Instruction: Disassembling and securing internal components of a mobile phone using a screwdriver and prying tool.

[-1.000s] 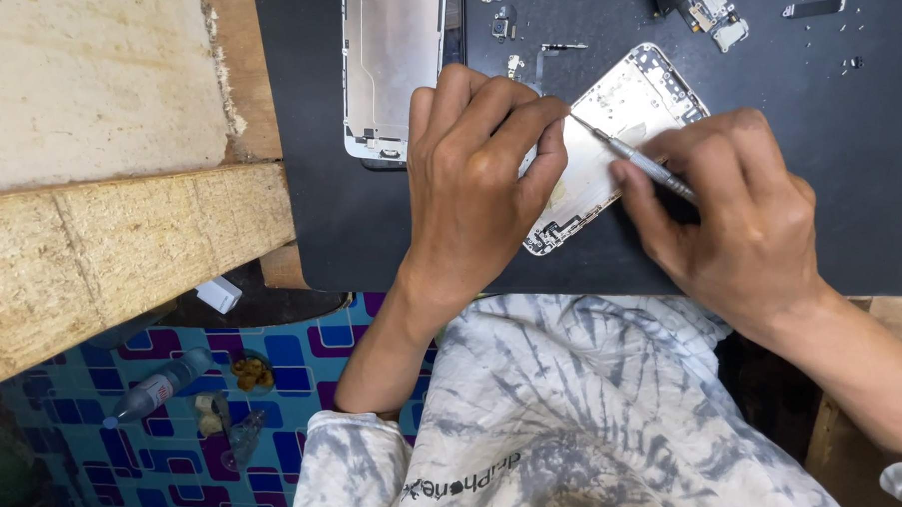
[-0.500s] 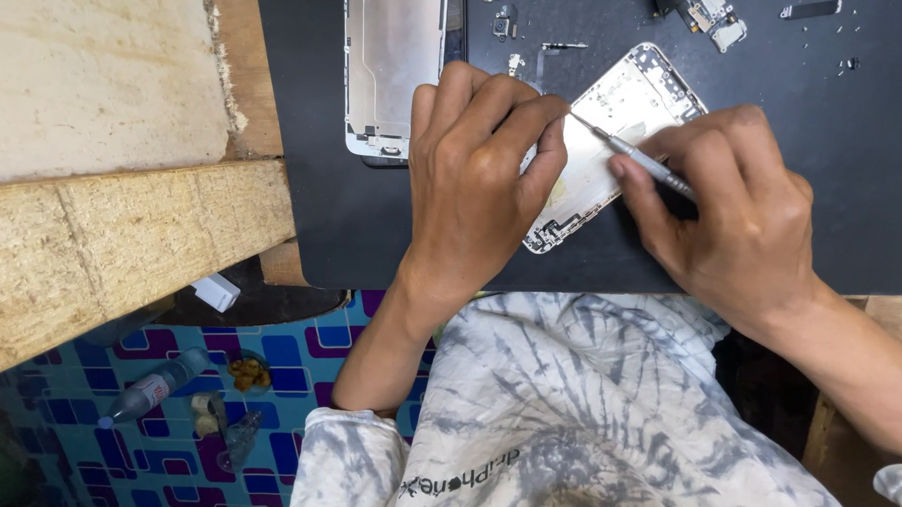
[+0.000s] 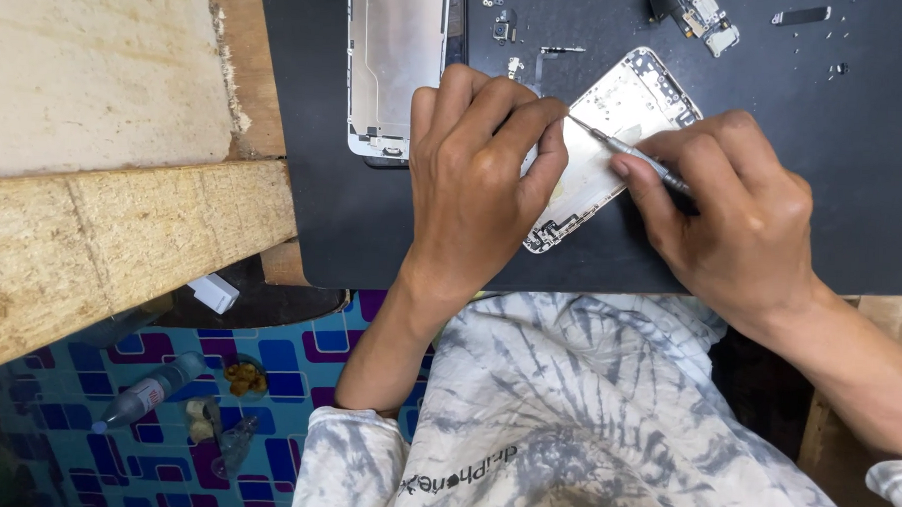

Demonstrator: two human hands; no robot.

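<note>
While left hand [image 3: 479, 180] steadies, two housings [image 3: 615, 139] apparently.

You see even, soft light from overhead, brightest on the pale rough wooden boards [image 3: 97, 81] at ten o'clock. The silver metal phone frame [image 3: 396, 62] at twelve o'clock shows mild glare. The patterned blue floor [image 3: 145, 443] at seven o'clock sits dim. Focus stays sharp throughout.
</note>
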